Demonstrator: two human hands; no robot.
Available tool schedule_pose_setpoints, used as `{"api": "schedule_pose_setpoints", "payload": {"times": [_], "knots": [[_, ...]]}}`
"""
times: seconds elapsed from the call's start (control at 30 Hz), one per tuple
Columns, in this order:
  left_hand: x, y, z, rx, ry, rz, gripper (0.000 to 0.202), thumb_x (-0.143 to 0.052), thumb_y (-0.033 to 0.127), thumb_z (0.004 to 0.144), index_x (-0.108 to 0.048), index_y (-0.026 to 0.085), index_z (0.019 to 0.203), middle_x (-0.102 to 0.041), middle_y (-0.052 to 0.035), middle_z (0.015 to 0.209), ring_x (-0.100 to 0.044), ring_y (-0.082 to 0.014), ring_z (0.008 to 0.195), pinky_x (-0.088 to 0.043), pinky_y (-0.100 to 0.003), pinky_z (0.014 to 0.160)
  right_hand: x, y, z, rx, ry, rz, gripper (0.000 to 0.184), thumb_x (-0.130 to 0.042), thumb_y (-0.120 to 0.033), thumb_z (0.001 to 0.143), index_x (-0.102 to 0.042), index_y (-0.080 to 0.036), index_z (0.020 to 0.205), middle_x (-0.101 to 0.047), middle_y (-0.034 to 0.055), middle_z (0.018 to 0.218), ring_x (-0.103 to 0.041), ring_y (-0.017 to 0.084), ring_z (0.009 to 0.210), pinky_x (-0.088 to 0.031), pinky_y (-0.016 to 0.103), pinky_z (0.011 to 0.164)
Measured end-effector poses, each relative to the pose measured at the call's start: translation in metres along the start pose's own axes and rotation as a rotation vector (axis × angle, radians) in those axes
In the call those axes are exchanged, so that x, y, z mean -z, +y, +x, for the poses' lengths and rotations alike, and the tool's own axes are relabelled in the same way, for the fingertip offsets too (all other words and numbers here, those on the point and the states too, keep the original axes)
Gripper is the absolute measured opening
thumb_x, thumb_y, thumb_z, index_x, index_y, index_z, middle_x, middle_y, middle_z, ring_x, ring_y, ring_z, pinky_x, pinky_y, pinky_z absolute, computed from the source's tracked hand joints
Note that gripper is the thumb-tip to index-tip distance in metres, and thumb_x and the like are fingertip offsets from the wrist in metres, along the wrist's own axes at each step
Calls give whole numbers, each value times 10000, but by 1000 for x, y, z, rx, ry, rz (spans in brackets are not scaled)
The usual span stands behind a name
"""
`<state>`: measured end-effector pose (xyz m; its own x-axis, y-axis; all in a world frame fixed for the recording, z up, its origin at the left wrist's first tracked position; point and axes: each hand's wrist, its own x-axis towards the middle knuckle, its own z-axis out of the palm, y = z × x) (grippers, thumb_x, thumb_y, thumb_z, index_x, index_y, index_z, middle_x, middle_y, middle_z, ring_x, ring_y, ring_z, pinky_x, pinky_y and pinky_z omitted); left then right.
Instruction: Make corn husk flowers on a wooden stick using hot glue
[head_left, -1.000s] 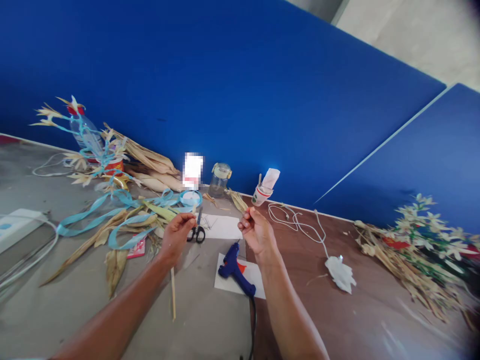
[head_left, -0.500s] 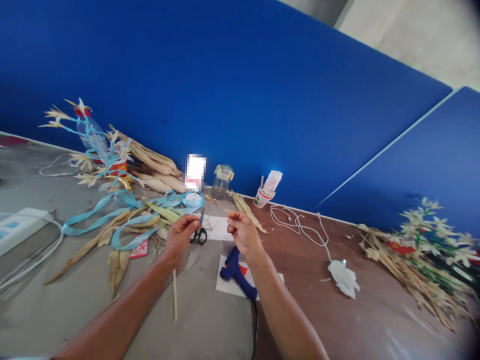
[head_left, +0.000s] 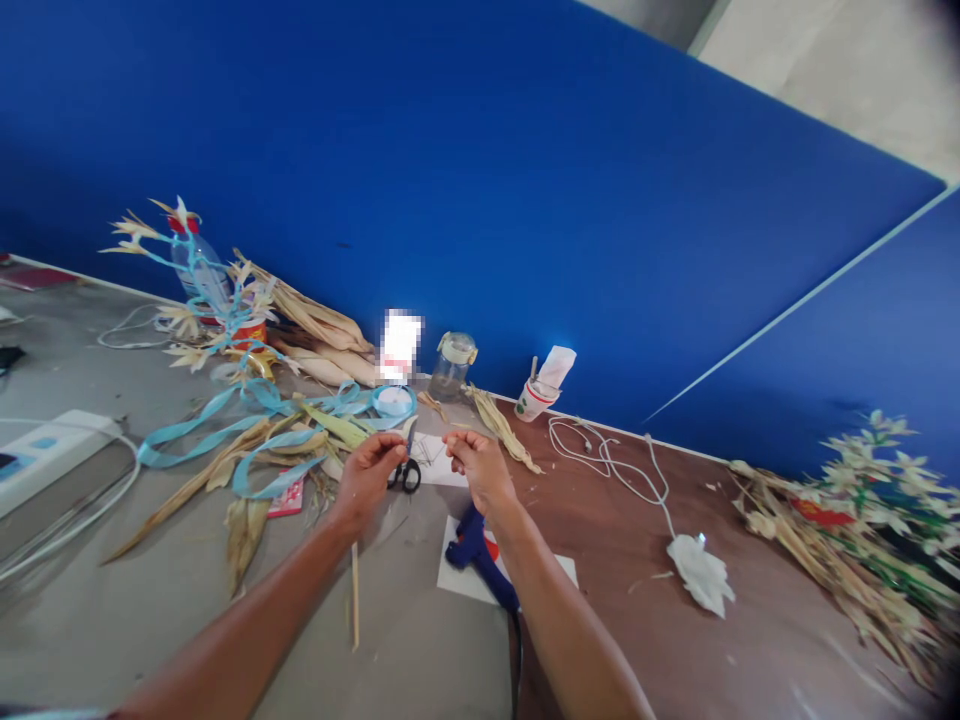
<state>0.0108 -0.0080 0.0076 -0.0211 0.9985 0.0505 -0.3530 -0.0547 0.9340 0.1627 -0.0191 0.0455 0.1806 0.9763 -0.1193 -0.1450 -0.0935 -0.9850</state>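
Both hands are raised close together over the table, the left hand (head_left: 369,478) and the right hand (head_left: 480,468) each with fingertips pinched, though whatever thin bit they grip is too small to make out. The black scissors (head_left: 406,472) lie just beyond the left hand at its 1 o'clock, on a white paper sheet (head_left: 435,458). The blue glue gun (head_left: 476,552) rests at the right hand's 6 o'clock, partly under the wrist, and light-blue ribbon (head_left: 225,432) trails among dried husks (head_left: 247,470) off at 9 o'clock.

Right hand (head_left: 480,470) hides part of the glue gun (head_left: 480,555); pinched item too small to tell.
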Motion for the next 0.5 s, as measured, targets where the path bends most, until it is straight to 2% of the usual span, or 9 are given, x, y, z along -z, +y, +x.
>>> {"api": "schedule_pose_setpoints", "payload": {"times": [0.2,0.4,0.43,0.5], "knots": [[0,1,0,6,18,68,164,-689,285,625,-641,173,736,-584,19,647,-515,-98,586,-405,-228,570,-2,9,3,57,5,-142,160,-490,-306,702,-517,-174,617,-389,-66,481,-301,67,418,-214,211,427],[4,-6,3,-49,32,185,165,-668,297,636,-639,166,732,-590,7,665,-511,-108,605,-407,-224,572,-3,16,11,122,39,-284,366,-467,-378,766,-356,-200,466,-296,-66,426,-270,78,420,-217,226,425],[5,-7,3,-63,34,208,157,-660,295,645,-640,167,732,-592,5,667,-515,-112,612,-408,-225,577,-3,16,11,136,50,-315,391,-466,-398,775,-350,-200,458,-300,-63,425,-273,78,420,-224,227,427],[6,-9,4,-86,42,254,139,-644,290,664,-641,170,734,-602,2,677,-524,-118,629,-409,-226,587,-3,13,12,209,78,-390,355,-480,-389,781,-430,-189,492,-365,-51,453,-326,87,442,-264,226,443]]}}
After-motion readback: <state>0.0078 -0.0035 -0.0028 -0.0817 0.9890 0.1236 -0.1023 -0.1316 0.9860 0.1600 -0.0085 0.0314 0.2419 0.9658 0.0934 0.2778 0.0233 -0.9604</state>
